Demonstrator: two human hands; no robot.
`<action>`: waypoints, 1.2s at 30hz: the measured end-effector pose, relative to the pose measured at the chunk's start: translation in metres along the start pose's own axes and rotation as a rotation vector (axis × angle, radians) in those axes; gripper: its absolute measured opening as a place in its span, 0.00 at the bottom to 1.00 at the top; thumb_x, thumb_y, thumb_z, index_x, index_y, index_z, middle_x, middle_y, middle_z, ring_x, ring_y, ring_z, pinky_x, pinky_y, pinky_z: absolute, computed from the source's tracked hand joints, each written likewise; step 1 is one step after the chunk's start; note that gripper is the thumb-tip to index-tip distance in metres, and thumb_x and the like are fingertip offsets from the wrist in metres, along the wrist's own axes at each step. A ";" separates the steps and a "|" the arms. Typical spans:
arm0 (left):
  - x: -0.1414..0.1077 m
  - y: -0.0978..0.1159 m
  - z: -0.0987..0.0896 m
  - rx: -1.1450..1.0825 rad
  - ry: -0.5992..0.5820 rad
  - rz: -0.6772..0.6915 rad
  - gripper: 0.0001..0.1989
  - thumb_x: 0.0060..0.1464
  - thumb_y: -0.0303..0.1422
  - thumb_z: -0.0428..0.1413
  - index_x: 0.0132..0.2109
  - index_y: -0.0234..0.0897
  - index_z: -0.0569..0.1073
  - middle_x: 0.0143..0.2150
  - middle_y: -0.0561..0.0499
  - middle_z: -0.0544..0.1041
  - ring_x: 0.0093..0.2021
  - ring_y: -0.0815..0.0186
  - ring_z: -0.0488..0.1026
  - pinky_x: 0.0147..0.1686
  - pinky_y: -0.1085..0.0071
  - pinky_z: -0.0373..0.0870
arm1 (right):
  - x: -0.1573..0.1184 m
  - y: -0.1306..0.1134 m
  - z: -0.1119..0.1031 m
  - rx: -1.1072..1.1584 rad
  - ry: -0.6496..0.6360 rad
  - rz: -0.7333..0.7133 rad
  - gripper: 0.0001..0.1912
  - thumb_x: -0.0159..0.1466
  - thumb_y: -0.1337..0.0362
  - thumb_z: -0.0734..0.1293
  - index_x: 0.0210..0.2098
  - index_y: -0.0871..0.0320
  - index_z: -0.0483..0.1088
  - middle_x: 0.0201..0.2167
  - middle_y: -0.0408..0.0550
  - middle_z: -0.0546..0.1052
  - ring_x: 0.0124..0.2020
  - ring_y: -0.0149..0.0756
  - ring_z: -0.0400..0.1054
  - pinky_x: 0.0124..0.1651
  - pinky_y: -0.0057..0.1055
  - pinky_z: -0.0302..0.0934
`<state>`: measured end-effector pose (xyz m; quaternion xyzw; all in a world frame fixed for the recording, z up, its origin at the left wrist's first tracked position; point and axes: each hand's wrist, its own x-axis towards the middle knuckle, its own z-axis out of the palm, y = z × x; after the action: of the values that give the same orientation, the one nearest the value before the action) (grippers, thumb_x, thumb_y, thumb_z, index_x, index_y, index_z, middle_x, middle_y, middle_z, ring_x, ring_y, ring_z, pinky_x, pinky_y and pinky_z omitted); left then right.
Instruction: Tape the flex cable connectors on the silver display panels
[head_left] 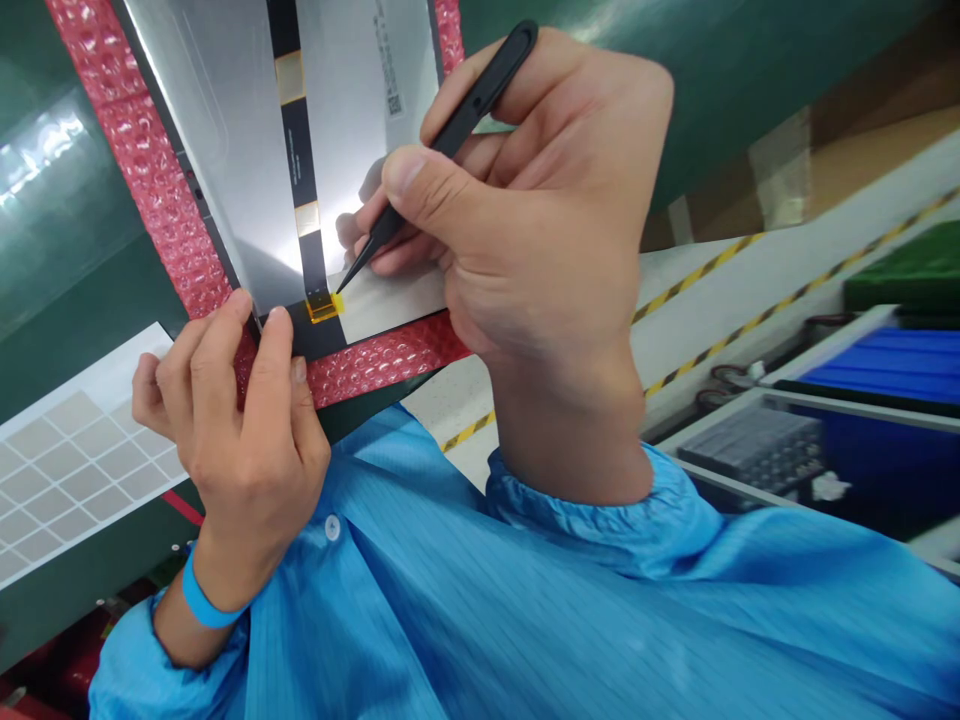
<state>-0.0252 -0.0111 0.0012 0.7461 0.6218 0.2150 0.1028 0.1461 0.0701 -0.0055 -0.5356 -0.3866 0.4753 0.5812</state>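
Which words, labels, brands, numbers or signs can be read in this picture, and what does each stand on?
None can be read.
Silvery panel: printed line ending at a square code, too small and blurred.
Black strip: tiny pale lettering, too small.

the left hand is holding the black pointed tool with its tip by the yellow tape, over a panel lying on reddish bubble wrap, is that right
Not quite: it is the right hand that holds the black pointed tool, as the head view shows. The rest stands: its tip is by the yellow tape, over a panel lying on reddish bubble wrap.
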 end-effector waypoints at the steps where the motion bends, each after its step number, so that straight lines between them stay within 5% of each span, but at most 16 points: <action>1: 0.000 0.000 0.000 0.002 0.000 0.001 0.17 0.73 0.31 0.54 0.63 0.48 0.80 0.68 0.43 0.78 0.70 0.47 0.74 0.71 0.33 0.62 | 0.000 0.000 0.000 0.012 -0.006 0.002 0.13 0.68 0.78 0.72 0.35 0.54 0.70 0.27 0.41 0.79 0.29 0.39 0.81 0.22 0.28 0.68; 10: -0.001 -0.001 0.000 0.009 0.004 0.023 0.17 0.73 0.31 0.54 0.63 0.45 0.79 0.68 0.41 0.78 0.69 0.46 0.74 0.70 0.32 0.62 | -0.001 -0.007 -0.003 -0.058 -0.068 0.078 0.13 0.68 0.70 0.76 0.35 0.52 0.67 0.24 0.38 0.74 0.31 0.37 0.81 0.25 0.28 0.72; 28: 0.002 0.003 -0.004 0.023 -0.038 -0.030 0.17 0.75 0.34 0.51 0.61 0.46 0.80 0.68 0.43 0.79 0.70 0.48 0.74 0.72 0.33 0.63 | -0.003 -0.010 0.001 -0.141 -0.032 0.046 0.14 0.68 0.74 0.72 0.34 0.51 0.66 0.28 0.41 0.76 0.35 0.43 0.82 0.27 0.36 0.72; 36: 0.005 0.006 -0.005 -0.013 -0.085 -0.124 0.18 0.75 0.37 0.50 0.61 0.53 0.81 0.69 0.50 0.78 0.72 0.48 0.72 0.74 0.32 0.59 | -0.001 -0.009 -0.001 -0.168 -0.040 0.051 0.15 0.68 0.72 0.73 0.33 0.49 0.65 0.28 0.40 0.74 0.35 0.42 0.81 0.27 0.36 0.71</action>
<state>-0.0219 -0.0082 0.0088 0.7139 0.6603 0.1803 0.1474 0.1484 0.0691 0.0034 -0.5825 -0.4230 0.4663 0.5141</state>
